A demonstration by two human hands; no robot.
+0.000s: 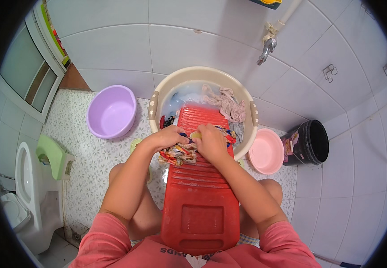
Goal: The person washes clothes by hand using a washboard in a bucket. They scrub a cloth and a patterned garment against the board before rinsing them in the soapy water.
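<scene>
A red plastic washboard (200,197) slopes from my lap into a large beige basin (202,72) of cloudy, sudsy water. Across its ridges lies a wet, multicoloured patterned cloth (180,154), bunched up. My left hand (169,138) grips this cloth near the board's left edge. Between the thumb and fingers of my right hand (212,142) is a pale yellow bar of soap (196,135), pressed against the cloth; more cloth shows past that hand's right side. In the basin, a pinkish cloth (228,104) and a grey cloth (236,131) lie to the right of the board.
A purple basin (111,112) stands at left, with a green stool (54,157) and a white toilet (27,181) beyond. To the right are a pink basin (266,151) and a black bucket (305,144). A metal tap (267,51) juts from the tiled wall.
</scene>
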